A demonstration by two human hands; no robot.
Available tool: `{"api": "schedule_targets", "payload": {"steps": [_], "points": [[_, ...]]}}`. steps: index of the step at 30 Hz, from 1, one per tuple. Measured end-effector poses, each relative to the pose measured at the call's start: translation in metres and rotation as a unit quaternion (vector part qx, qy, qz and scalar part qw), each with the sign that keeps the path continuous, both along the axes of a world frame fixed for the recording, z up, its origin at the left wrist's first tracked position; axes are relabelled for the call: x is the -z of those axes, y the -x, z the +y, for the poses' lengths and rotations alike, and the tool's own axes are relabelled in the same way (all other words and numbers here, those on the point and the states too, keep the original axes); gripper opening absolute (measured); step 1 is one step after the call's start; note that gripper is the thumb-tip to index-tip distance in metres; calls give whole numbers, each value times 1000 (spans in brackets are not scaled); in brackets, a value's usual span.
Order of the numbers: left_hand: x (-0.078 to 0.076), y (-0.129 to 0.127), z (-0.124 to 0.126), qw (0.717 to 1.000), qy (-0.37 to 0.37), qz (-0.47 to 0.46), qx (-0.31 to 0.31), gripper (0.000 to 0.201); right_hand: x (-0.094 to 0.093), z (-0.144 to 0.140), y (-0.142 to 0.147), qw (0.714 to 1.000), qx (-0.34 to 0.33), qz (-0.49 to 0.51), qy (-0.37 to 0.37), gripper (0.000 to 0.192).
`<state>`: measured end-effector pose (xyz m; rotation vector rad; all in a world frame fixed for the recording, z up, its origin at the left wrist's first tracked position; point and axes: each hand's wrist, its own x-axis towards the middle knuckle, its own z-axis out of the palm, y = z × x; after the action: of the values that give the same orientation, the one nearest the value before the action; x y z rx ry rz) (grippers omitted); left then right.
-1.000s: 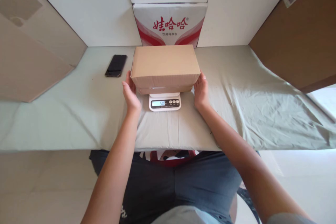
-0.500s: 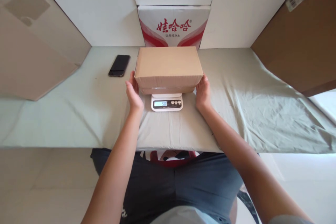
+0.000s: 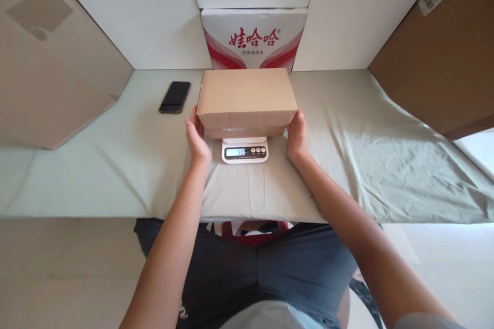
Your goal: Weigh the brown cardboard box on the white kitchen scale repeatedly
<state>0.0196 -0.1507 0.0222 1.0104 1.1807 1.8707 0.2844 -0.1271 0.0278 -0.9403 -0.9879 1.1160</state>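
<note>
**Cardboard box point(image 3: 247, 91) crosswise between your left hand point(image 3: 197, 139) and right hand point(image 3: 297, 139)**

At the far left, a large brown carton point(image 3: 65, 82) stands on the cloth-covered table point(image 3: 108, 175), its side slanting in towards you. Next comes a dark phone point(image 3: 175, 96), lying flat beyond your left hand and apart from it.

Your left hand is at the box's left end, near its front corner, thumb spread towards you and the other fingers against the end, partly hidden behind it. In the middle is the box, straight ahead of you, its long axis running left to right from one palm to the other. It sits on a white scale point(image 3: 244, 152) whose lit display juts out towards you; the digits look like a 5 and a 0. Behind the box stands a white carton with red lettering point(image 3: 253, 36).

Your right hand mirrors the left, fingers against the right end near the front corner. Neither hand is nearer: you grasp the box between them, a hand to each end. How firmly they press, or whether they bear any weight, you cannot tell from here. At the far right, well apart, stands another brown carton point(image 3: 440, 61).
</note>
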Motion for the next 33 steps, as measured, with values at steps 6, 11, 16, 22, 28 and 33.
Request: {"api": "schedule_targets", "payload": {"steps": [6,11,16,22,28,33], "points": [[1,0,1,1000,-5,17,0,95,0,0,0,1000,-1,-8,-4,76],[1,0,1,1000,0,17,-1,91,-1,-2,0,1000,-2,-13,-12,74],[0,0,1,1000,-2,4,0,89,-1,-1,1,1000,-2,-17,-13,74],[-2,-1,1,1000,8,1,0,96,-3,-3,2,1000,-2,-2,-3,75],[-3,-1,-1,1000,4,-11,-4,94,-4,-3,3,1000,-2,16,-1,76],[-7,-2,-4,1000,-31,-5,-2,91,-4,-8,3,1000,-14,8,-25,70]]}}
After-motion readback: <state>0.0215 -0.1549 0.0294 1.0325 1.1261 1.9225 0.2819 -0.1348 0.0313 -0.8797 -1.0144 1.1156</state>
